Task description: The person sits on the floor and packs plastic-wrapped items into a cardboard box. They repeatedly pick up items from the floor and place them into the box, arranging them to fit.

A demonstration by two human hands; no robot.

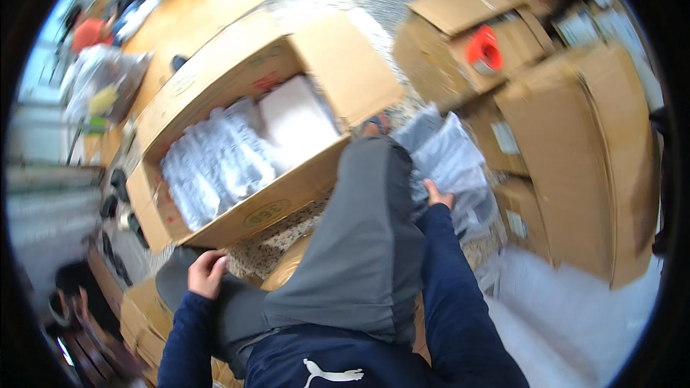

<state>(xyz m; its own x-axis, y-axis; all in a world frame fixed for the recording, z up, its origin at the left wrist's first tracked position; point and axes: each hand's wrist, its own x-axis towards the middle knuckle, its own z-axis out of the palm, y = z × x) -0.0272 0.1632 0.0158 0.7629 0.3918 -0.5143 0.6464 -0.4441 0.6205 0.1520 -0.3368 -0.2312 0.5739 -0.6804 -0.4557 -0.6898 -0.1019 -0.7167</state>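
Observation:
My right hand is at the clear plastic bags beside my right leg. Its thumb shows on top, and the fingers are partly hidden in the plastic they grip. My left hand rests by my left knee with its fingers curled in and no object visible in them. In front of me stands a long cardboard box with its flaps spread. A row of plastic-wrapped packages fills its left and middle part, and a flat white sheet or panel lies at its right end.
Large cardboard cartons stand close on the right. A red tape dispenser sits on another carton at the far right. A stuffed clear bag is at the far left. Near left, a person shows dimly beside more cartons.

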